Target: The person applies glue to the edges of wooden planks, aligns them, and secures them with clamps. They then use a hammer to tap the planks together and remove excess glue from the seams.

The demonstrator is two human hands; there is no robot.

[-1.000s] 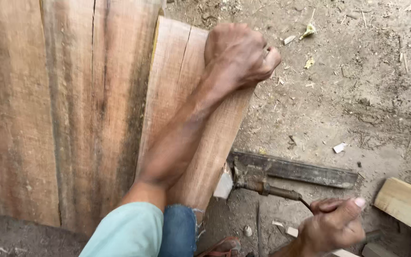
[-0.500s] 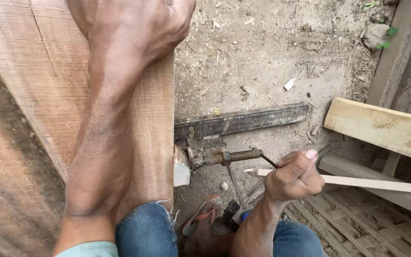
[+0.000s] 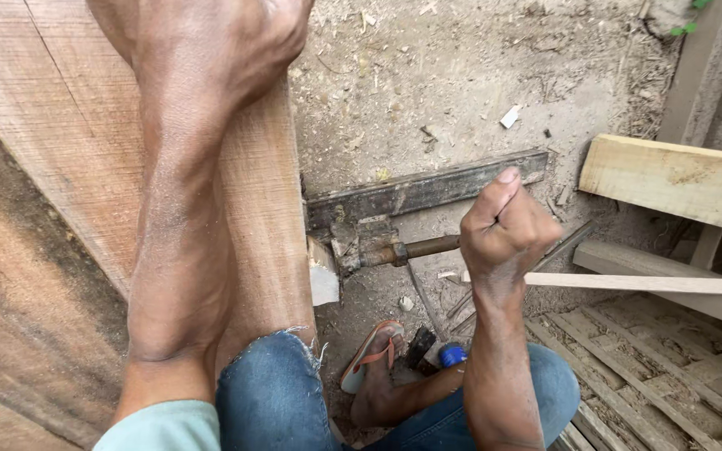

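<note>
Clamp (image 3: pixel 394 219): dark iron bar clamp lying on the dirt, long axis nearly level, rising slightly to the right; its jaw end meets the plank (image 3: pixel 265 209) edge, bar end points right, just above the right fingers. Screw handle (image 3: pixel 428 247): rusty rod running left from the clenched right hand (image 3: pixel 507 234), which grips its end, thumb up. Left hand (image 3: pixel 244 33): pressed on the plank top, fingers bent over the far end; grasp cannot be told. Stick (image 3: pixel 653 284): thin pale strip running right from under the right fist. Sandal (image 3: pixel 369 355): below the right wrist.
</note>
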